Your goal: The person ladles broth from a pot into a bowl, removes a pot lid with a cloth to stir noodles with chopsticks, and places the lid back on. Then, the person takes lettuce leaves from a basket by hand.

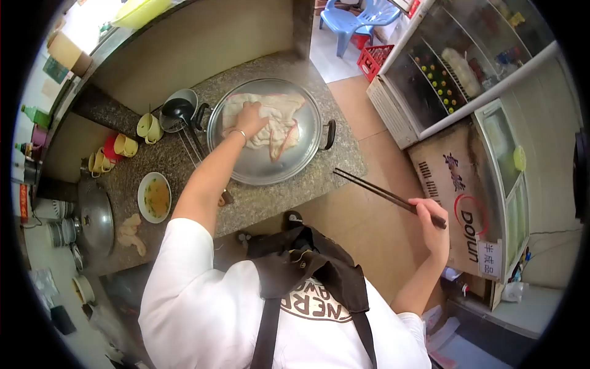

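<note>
Cloth (284,112) under left fingers (263,120) on wide lid (261,170), speckled counter (279,200), tiled floor (353,212).

The only view comes from the wearer's head, facing forward and steeply down over the white-shirted chest (246,313). From here it looks close above the tabletop (258,200), yet its round, wide sweep bends the edges and takes in the glass-doored fridge (455,61) farther off.

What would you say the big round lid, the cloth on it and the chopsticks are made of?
Lid: probably metal, from its grey sheen. Cloth: matte woven fabric, perhaps cotton, by its soft creases. Chopsticks: dark, fairly smooth; wood or plastic, I can't tell.
</note>
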Available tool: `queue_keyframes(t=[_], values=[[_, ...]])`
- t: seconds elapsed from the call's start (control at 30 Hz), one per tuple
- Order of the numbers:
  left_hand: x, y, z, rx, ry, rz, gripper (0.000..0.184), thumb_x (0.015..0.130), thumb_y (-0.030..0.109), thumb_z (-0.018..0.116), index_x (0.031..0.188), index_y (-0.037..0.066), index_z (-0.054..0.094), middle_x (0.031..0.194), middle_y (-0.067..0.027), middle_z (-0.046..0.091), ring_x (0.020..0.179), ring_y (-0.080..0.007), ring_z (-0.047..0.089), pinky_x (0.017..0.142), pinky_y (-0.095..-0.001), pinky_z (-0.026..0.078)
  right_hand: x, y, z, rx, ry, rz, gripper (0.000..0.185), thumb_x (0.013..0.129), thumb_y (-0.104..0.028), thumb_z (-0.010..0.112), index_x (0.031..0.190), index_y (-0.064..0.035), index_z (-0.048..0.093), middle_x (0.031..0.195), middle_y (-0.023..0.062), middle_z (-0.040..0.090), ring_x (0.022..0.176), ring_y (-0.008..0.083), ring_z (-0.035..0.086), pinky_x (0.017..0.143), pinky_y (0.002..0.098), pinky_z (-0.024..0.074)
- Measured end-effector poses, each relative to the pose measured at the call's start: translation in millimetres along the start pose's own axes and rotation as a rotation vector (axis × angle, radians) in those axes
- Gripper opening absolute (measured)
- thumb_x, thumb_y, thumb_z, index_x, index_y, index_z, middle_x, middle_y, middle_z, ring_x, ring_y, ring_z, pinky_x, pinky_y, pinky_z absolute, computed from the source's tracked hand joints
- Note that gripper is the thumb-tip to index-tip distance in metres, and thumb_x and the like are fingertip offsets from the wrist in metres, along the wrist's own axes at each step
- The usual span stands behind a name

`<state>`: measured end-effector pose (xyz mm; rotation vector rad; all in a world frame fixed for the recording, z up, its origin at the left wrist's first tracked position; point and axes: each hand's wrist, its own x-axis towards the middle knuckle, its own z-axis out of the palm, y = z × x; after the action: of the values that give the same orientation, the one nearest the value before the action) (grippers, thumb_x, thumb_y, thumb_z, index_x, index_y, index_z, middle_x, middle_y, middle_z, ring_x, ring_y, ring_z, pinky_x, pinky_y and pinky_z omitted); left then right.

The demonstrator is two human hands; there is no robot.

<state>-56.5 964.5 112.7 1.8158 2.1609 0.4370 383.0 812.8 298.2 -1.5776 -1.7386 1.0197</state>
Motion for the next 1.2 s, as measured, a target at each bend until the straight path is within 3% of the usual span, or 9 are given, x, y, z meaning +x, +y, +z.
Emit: queue_keyframes(t=[0.23,0.4,0.43,0.5,0.63,0.77,0.9,1.1,1.2], values=[[11.8,-19.8,-94.4,0.049,0.215,0.223,0.056,0.065,0.034,0.063,0.107,-0.002,0.054,0.108,-0.0250,0.051,0.100,-0.0352,0.050,0.087,-0.0365,0.040,9.8,-7.2,-4.9,0.183,0.135,-0.068,0.021,0.084,-0.011,0.047,0.085,0.0050,0.060,0.083,0.0067,0.061,0.077,0.0122,0.054,0.072,0.0226,0.0415],[-37.3,-35.1,-209.4,0.164,0.330,0.050,0.052,0.067,0.030,0.063,0.106,-0.004,0.054,0.104,-0.0220,0.056,0.097,-0.0302,0.054,0.084,-0.0326,0.041,62.4,-21.5,52.2,0.390,0.033,-0.107,0.019,0.083,-0.010,0.052,0.090,0.0054,0.059,0.081,0.0050,0.060,0.075,0.0103,0.055,0.069,0.0215,0.0431],[-46.4,-51.6,-219.0,0.155,0.406,0.063,0.054,0.063,0.035,0.062,0.102,-0.002,0.058,0.097,-0.0243,0.056,0.094,-0.0331,0.054,0.084,-0.0355,0.042,79.4,-5.8,74.3,0.465,0.030,-0.130,0.018,0.083,-0.010,0.053,0.090,0.0048,0.060,0.080,0.0045,0.060,0.073,0.0097,0.055,0.067,0.0215,0.0432],[-76.0,-60.8,-239.3,0.123,0.432,-0.012,0.052,0.064,0.032,0.063,0.102,-0.003,0.057,0.100,-0.0238,0.056,0.096,-0.0326,0.053,0.084,-0.0345,0.041,105.5,2.0,104.9,0.230,-0.020,-0.251,0.016,0.083,-0.010,0.053,0.089,0.0032,0.060,0.076,0.0063,0.061,0.070,0.0091,0.055,0.063,0.0224,0.0433],[-125.6,-91.7,-258.6,0.139,0.461,-0.102,0.050,0.065,0.031,0.062,0.101,-0.003,0.057,0.101,-0.0240,0.055,0.097,-0.0326,0.053,0.085,-0.0343,0.040,134.9,33.6,164.7,-0.035,-0.234,-0.249,0.019,0.082,-0.013,0.054,0.089,0.0032,0.060,0.069,0.0114,0.060,0.059,0.0126,0.056,0.057,0.0252,0.0440],[-164.4,-129.6,-260.3,0.254,0.498,-0.201,0.050,0.065,0.030,0.062,0.101,-0.004,0.057,0.098,-0.0236,0.055,0.095,-0.0343,0.052,0.084,-0.0357,0.040,133.3,83.1,219.8,0.483,-0.270,0.019,0.026,0.085,-0.019,0.049,0.085,0.0037,0.060,0.071,0.0081,0.062,0.060,0.0138,0.060,0.057,0.0232,0.0480],[-197.4,-147.6,-261.9,0.264,0.513,-0.265,0.048,0.065,0.030,0.062,0.099,-0.004,0.057,0.097,-0.0227,0.055,0.093,-0.0340,0.053,0.082,-0.0362,0.041,119.7,125.0,238.7,0.892,-0.011,0.397,0.023,0.085,-0.021,0.048,0.093,-0.0004,0.055,0.084,0.0104,0.059,0.071,0.0186,0.060,0.066,0.0293,0.0516],[-226.8,-159.0,-265.0,0.213,0.498,-0.348,0.049,0.065,0.030,0.062,0.101,-0.004,0.056,0.098,-0.0212,0.055,0.092,-0.0319,0.053,0.080,-0.0341,0.042,118.7,149.6,249.2,1.097,0.173,0.319,0.028,0.087,-0.025,0.048,0.098,0.0008,0.053,0.088,0.0110,0.059,0.077,0.0186,0.060,0.072,0.0286,0.0504],[-233.9,-168.0,-266.2,0.244,0.470,-0.384,0.049,0.067,0.028,0.063,0.104,-0.002,0.055,0.104,-0.0172,0.056,0.092,-0.0283,0.056,0.079,-0.0322,0.043,120.7,130.8,236.6,1.004,0.078,0.213,0.029,0.087,-0.024,0.048,0.099,0.0017,0.053,0.090,0.0115,0.059,0.079,0.0195,0.059,0.075,0.0291,0.0497]])
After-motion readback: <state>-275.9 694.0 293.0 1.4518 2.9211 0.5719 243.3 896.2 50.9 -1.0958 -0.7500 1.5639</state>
